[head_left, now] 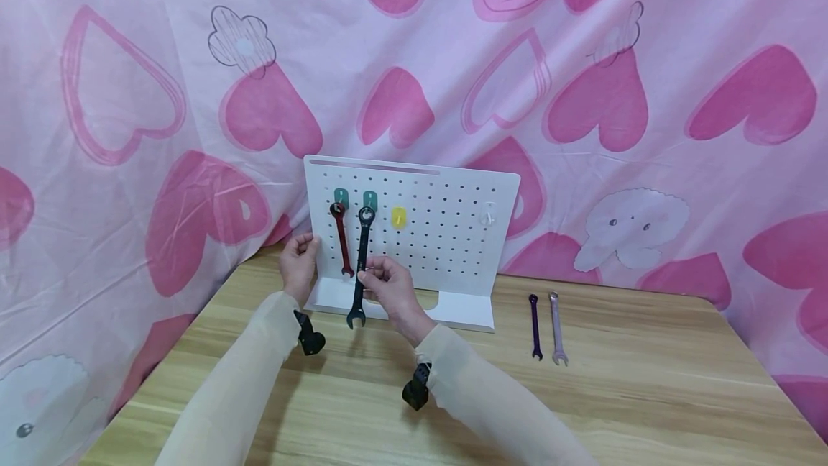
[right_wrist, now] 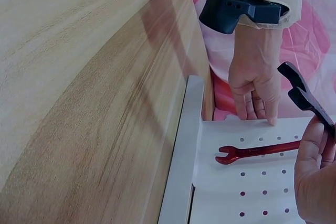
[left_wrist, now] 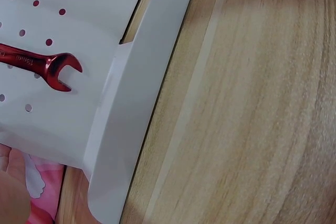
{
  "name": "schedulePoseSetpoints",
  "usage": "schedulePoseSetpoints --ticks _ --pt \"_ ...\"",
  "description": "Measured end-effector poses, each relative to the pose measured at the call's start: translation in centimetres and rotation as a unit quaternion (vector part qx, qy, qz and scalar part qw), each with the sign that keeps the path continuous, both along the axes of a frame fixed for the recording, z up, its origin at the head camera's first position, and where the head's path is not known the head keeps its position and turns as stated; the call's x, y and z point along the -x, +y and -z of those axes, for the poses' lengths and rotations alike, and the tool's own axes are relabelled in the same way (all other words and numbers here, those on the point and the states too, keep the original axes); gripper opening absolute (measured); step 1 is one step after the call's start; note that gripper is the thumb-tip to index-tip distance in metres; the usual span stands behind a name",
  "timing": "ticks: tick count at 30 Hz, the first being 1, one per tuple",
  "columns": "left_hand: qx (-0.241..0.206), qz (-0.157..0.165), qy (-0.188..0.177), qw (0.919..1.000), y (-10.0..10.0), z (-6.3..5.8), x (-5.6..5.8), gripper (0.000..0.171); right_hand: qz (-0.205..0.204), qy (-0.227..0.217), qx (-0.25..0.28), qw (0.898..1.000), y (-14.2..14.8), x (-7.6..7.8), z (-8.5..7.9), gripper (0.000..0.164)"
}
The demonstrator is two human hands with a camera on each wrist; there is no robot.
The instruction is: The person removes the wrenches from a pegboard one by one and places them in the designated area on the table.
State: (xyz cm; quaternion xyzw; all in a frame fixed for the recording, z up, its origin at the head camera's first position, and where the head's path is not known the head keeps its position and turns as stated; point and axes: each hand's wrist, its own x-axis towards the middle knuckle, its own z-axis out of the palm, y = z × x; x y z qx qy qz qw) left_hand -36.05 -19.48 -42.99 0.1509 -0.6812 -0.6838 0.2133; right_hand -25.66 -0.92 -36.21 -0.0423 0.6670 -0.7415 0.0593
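Two sleeves (head_left: 236,372) extend over the worktop (head_left: 349,416). The left hand (head_left: 300,266) pinches the left edge of the pegboard (head_left: 446,252), grip closed. A red wrench (head_left: 343,239) hangs from the first green hook (head_left: 341,195). The right hand (head_left: 393,291) pinches a black wrench (head_left: 363,250), grip closed, ring end up at the second green hook (head_left: 370,198). A purple wrench (head_left: 535,327) and a silver wrench (head_left: 558,329) lie rightmost on the worktop.
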Motion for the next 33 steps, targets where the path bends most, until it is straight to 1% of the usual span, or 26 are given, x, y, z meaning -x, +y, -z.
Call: schedulePoseSetpoints --ticks 13,21,25,33 --pt "0.000 0.002 -0.011 0.9999 0.0 0.0 0.0 0.028 -0.001 -0.003 -0.001 1.000 0.0 -0.1 0.0 0.021" --pt "-0.001 0.003 -0.015 0.9999 -0.1 0.0 0.0 0.029 -0.004 -0.005 0.000 1.000 0.1 -0.4 -0.4 0.021" --pt "-0.002 0.004 -0.018 0.9998 -0.1 0.0 0.1 0.029 -0.002 -0.006 -0.001 1.000 0.0 -0.1 -0.2 0.022" --pt "0.000 0.003 -0.016 0.9999 -0.1 0.2 0.2 0.028 0.000 -0.012 0.006 1.000 -0.2 1.7 1.9 0.022"
